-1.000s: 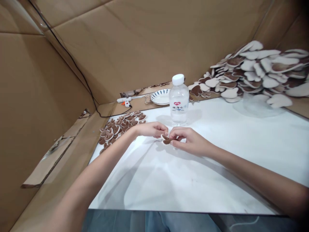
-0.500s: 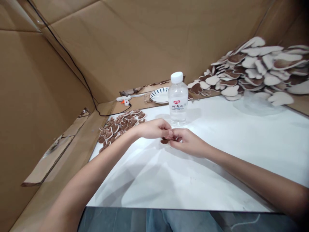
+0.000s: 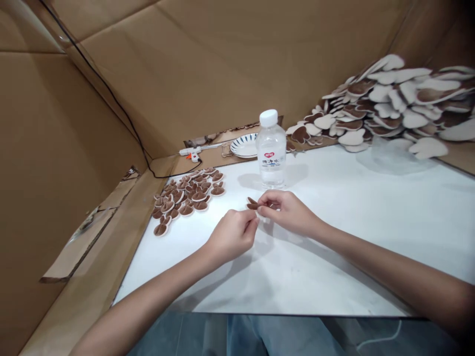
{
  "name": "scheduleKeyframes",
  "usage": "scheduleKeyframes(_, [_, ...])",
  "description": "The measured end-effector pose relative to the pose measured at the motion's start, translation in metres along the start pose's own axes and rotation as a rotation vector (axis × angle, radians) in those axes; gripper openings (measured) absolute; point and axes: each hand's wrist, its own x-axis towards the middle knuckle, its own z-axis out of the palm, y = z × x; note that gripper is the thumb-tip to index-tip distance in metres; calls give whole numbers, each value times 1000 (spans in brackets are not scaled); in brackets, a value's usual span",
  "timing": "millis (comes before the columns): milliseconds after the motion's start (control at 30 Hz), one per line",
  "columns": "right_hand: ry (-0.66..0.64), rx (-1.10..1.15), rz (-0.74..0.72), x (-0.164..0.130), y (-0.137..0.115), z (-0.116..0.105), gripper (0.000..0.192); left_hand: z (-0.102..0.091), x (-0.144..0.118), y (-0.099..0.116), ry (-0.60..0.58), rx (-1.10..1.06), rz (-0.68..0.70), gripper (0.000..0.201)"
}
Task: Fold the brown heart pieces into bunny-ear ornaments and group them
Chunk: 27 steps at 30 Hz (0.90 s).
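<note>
Head view of a white counter [image 3: 334, 237] walled on the left and far sides by cardboard panels [image 3: 208, 64]. The right hand [image 3: 287, 211] pinches a small brown ear-shaped piece [image 3: 253, 203] between thumb and fingertips just above the counter, near the middle, with the piece's free end jutting left; the grip looks chosen to leave that end exposed. The left hand [image 3: 232, 237] lies just near-left of it, fingers curled and thumb pressed to forefinger as though nipping something very small; whether anything sits in that pinch cannot be made out, and it appears just short of the piece. A spread of similar small brown pieces [image 3: 185, 195] lies at the left edge of the counter, within easy reach of the left hand. A capped water bottle [image 3: 272, 151] stands upright just beyond the hands. Farther off, on the cardboard ledge, rest a patterned plate [image 3: 245, 146] and a glue gun [image 3: 193, 153] whose black cord [image 3: 122, 113] runs up the wall. A heap of larger brown-and-white pieces [image 3: 393, 104] fills the far right corner and is cut off by the frame; a clear plastic sheet [image 3: 389, 158] before it is hard to outline.
</note>
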Motion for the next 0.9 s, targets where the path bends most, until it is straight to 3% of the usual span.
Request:
scheduleKeyframes(233, [-39, 163, 21, 1, 5, -2, 10, 6, 16, -32, -47, -317, -75, 24])
scheduleKeyframes(367, [-90, 207, 29, 1, 5, -5, 9, -2, 31, -43, -103, -255, 97, 17])
scheduleKeyframes(533, [-171, 236, 8, 1, 5, -8, 11, -20, 57, -49, -278, -176, 226, 17])
scheduleKeyframes(700, [-235, 142, 17, 0, 9, -7, 8, -38, 80, -40, -414, -244, 247, 25])
scheduleKeyframes(900, [-158, 65, 35, 2, 15, -6, 12, -50, 78, -12, -407, -201, 210, 25])
